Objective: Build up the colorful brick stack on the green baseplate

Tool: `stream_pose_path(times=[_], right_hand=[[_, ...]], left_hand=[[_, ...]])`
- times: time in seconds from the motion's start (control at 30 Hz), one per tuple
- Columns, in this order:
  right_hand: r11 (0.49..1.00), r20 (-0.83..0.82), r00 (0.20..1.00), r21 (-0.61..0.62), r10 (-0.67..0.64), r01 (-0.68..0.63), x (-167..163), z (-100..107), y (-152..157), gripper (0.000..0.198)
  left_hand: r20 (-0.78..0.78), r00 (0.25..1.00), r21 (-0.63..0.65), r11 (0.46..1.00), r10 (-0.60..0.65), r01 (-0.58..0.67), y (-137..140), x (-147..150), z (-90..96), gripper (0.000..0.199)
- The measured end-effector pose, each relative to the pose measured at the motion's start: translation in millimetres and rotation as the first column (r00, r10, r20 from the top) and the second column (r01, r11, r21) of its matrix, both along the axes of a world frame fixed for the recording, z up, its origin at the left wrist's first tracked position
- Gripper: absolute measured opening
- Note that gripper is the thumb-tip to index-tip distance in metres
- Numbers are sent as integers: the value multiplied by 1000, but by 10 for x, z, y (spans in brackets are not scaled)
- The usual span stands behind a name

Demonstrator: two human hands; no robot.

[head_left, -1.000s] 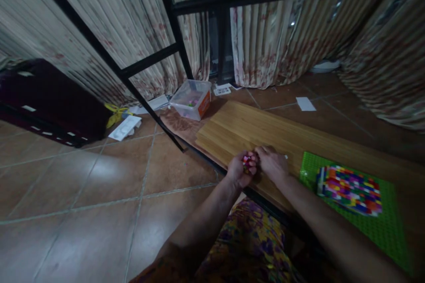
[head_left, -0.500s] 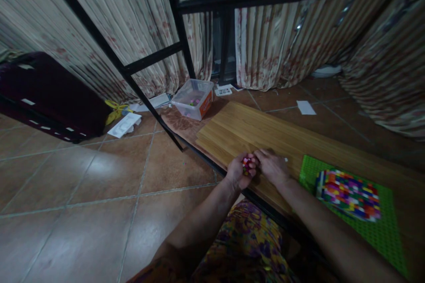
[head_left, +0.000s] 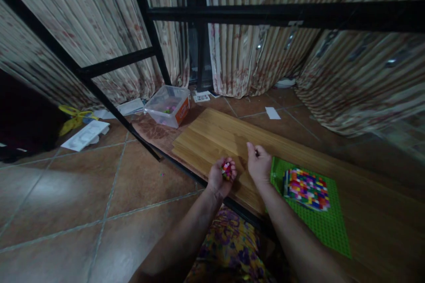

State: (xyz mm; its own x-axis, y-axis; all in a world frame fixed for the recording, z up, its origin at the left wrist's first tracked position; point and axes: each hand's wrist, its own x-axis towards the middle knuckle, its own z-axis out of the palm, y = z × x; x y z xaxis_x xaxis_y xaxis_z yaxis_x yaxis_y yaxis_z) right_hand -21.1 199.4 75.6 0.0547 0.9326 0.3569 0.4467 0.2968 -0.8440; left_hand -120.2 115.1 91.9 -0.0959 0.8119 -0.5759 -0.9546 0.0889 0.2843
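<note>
A: Bricks (head_left: 226,170), small coloured ones, bunched in my left hand (head_left: 222,178). That hand sits over the near edge of the board (head_left: 212,135), fingers curled up around the bunch, palm facing up and towards me.

B: Right hand?

A: My right hand (head_left: 258,164) is just beside it, apart, not touching the bricks. It lies to the right of the bunch, between it and the green plate (head_left: 327,227).

B: Open or closed?

A: Fingers folded in loosely, thumb against the forefinger. Something tiny may be pinched there, but it's too small and dark; I can't tell if it holds a brick.

B: Which hand is nearer the plate?

A: Right, clearly. The plate's near-left corner is just beside my right wrist. The block of stacked bricks (head_left: 307,188) stands on the plate, further right, well apart from my left hand.

B: Long axis of anything?

A: The bunch is a lump, no clear axis. The plate runs long from my right hand away to the lower right. The block lies along the same line.

B: Anything else close?

A: Clear tub (head_left: 168,106) on the floor past the board's far-left corner, well apart from both hands. Black frame bars (head_left: 265,11) cross overhead.
</note>
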Motion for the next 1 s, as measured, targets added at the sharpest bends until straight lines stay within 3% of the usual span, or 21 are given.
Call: stream_pose_path(times=[0.07, 0.13, 0.2, 0.27, 0.33, 0.47, 0.7, 0.8, 1.0], right_hand=[[988, -340, 939, -151, -54, 2, -54, 75, 7, 48], [952, -632, 771, -279, -81, -129, -116, 165, -18, 48], [911, -785, 614, -308, -81, -274, -173, 256, -77, 49], [901, -840, 539, -281, -65, -330, -218, 322, -160, 50], [924, -841, 538, -246, -53, -294, -252, 344, -247, 48], [966, -747, 665, -166, 10, -200, -293, 286, -367, 41], [958, -670, 728, -86, 147, -272, -292, 277, -449, 36], [950, -691, 702, -69, 174, -303, -330, 328, -490, 35], [946, -822, 557, -80, 116, -314, -446, 510, -567, 38]], left_hand=[[3, 1000, 1, 1000, 19, -19, 53, 57, -12, 21], [25, 999, 9, 999, 42, -42, 114, 125, -27, 23], [66, 995, 26, 997, 69, -71, 170, 196, -40, 24], [110, 990, 49, 995, 84, -90, 212, 260, -43, 25], [131, 988, 73, 993, 82, -92, 235, 311, -30, 26], [124, 989, 109, 990, 81, -95, 228, 354, 35, 28], [124, 991, 135, 988, 56, -73, 174, 285, 75, 29], [102, 993, 123, 989, 64, -76, 176, 262, 35, 26], [123, 988, 92, 991, 89, -101, 199, 223, 15, 23]])
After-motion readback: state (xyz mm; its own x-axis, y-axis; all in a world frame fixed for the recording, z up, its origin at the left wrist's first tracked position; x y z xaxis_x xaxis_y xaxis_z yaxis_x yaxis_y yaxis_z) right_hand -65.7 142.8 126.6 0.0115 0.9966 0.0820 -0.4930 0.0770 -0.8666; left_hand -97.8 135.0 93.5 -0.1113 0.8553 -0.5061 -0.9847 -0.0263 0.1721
